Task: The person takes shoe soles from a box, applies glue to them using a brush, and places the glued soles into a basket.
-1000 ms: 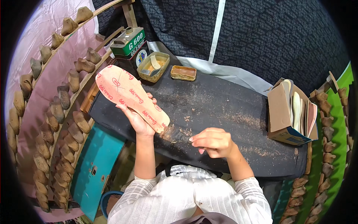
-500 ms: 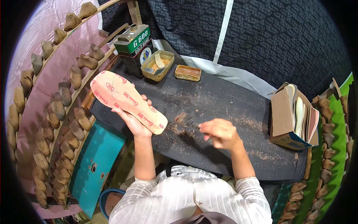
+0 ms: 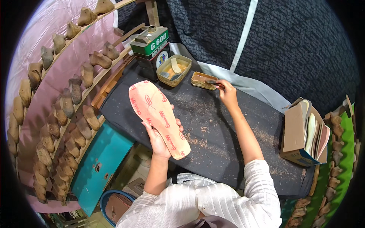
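Observation:
My left hand (image 3: 161,146) is closed around the narrow part of a pale insole (image 3: 156,110) with red printing. I hold it tilted above the near left side of the black-covered table (image 3: 243,125). At the back of the table, my right hand (image 3: 228,95) pinches a dark brush (image 3: 211,81). Its bristle end is over or inside a small rectangular tub (image 3: 203,86) with brownish contents; whether the bristles touch bottom I cannot tell.
Left of the tub stand a larger tub (image 3: 166,80) with a pale scraper inside and a green-and-black metal can (image 3: 146,65). A cardboard box (image 3: 294,127) of insoles sits at the right. Wooden shoe lasts (image 3: 75,91) line racks on both sides. Brown shavings litter the tabletop.
My right hand has carried the brush from mid-table up to the small tub at the back. The insole in my left hand has moved right and turned more upright. The view has shifted slightly.

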A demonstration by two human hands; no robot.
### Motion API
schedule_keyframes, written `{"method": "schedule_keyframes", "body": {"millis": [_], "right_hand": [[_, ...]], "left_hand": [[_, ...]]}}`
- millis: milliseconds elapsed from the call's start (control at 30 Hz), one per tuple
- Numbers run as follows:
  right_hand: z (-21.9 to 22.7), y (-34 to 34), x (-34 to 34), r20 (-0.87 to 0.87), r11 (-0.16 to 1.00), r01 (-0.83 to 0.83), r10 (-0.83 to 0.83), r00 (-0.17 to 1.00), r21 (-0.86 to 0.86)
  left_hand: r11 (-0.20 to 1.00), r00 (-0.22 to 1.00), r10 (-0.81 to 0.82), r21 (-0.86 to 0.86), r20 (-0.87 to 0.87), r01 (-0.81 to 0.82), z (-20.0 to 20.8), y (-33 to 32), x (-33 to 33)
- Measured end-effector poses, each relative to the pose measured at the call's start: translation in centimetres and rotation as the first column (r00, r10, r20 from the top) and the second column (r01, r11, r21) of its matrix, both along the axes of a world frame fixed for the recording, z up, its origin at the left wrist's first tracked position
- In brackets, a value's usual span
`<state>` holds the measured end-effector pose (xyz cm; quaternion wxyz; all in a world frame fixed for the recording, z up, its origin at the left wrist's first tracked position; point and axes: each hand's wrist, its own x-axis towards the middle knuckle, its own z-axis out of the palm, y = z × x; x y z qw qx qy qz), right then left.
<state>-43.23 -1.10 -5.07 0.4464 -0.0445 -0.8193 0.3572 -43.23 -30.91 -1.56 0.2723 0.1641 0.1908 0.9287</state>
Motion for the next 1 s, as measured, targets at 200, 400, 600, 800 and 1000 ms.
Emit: {"method": "schedule_keyframes", "body": {"millis": [200,400,600,800,1000], "right_hand": [[-1.7,0.4,-1.7,0.093,0.998,0.039,-0.043,0.995,0.042],[-1.2,-0.1,-1.4,0.084,0.998,0.034,-0.037,0.996,0.046],[3.3,-2.6,1.3,0.097,0.962,0.127,-0.154,0.983,0.240],[10.6,-9.7,5.8,-0.304,0.945,0.039,0.066,0.950,0.325],[13.1,-13.3,8.1,-0.341,0.850,-0.191,0.388,0.856,0.491]], "left_hand": [[0.996,0.998,-0.010,-0.089,0.059,0.015,-0.2,-1.5,0.3],[0.991,0.999,0.025,-0.133,0.030,-0.021,-0.4,-1.9,0.0],[0.990,0.992,-0.101,-0.107,-0.082,0.092,-1.1,-1.2,-0.4],[0.983,0.988,-0.138,-0.128,-0.066,0.129,-1.0,0.3,0.4],[0.963,0.979,-0.206,-0.181,-0.016,0.199,-0.8,1.5,1.9]]}}
